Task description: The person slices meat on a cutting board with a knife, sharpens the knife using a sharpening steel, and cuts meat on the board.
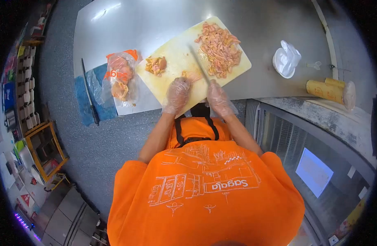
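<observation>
My left hand (178, 95), in a clear plastic glove, is closed over a piece of pale meat (191, 76) on the white cutting board (172, 49). The gloved right hand (219, 99) is wrapped round the handle of a knife (199, 63), whose blade points away over the board, just right of the held piece. A large heap of cut meat (220, 49) lies on the board's right part. A smaller pile of meat (156, 65) sits near its left edge. Left of the board is a plastic bag (122, 76) with more meat inside.
A sharpening rod (88, 90) lies on a blue cloth (102, 76) at the left of the metal table (135, 20). To the right are a white bowl with a plastic bag (286, 60) and yellow rolls (330, 92). Shelves (26, 90) stand far left.
</observation>
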Tool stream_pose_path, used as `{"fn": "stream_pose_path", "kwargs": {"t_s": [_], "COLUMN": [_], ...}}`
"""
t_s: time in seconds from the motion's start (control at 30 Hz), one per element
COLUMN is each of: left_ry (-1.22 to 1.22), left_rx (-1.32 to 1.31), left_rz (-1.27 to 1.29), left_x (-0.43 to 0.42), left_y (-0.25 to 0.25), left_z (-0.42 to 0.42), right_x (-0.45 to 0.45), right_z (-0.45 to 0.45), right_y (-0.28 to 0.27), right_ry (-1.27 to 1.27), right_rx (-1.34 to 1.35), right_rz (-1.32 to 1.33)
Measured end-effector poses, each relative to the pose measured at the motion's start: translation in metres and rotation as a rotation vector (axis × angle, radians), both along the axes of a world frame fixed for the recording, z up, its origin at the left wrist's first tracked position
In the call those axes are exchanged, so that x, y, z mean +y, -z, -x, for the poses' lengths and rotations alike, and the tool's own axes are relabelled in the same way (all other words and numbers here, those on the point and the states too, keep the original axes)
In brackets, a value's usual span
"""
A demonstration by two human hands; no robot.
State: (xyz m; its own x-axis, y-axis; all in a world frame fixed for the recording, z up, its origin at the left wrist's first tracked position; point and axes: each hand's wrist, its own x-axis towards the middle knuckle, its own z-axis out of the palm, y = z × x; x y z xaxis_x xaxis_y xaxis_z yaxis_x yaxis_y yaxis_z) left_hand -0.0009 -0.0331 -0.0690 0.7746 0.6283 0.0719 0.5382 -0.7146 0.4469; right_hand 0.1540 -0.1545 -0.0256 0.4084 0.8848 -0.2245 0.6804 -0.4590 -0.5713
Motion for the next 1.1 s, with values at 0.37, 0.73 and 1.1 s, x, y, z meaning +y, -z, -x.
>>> {"fn": "stream_pose_path", "kwargs": {"t_s": [0.37,0.73,1.1], "left_ry": [-0.017,0.13,-0.186], "left_rx": [-0.198,0.039,-0.063], "left_rz": [0.001,0.03,0.35], "left_x": [0.003,-0.006,-0.003], "left_y": [-0.003,-0.023,-0.017], "left_z": [0.004,0.037,0.01], "right_x": [-0.049,0.208,-0.024], "right_z": [0.036,-0.003,-0.034], "right_y": [-0.034,0.038,-0.023], "right_ry": [0.071,0.018,0.135], "right_rx": [0.169,0.014,0.016], "right_rz": [0.412,-0.026,0.18]}}
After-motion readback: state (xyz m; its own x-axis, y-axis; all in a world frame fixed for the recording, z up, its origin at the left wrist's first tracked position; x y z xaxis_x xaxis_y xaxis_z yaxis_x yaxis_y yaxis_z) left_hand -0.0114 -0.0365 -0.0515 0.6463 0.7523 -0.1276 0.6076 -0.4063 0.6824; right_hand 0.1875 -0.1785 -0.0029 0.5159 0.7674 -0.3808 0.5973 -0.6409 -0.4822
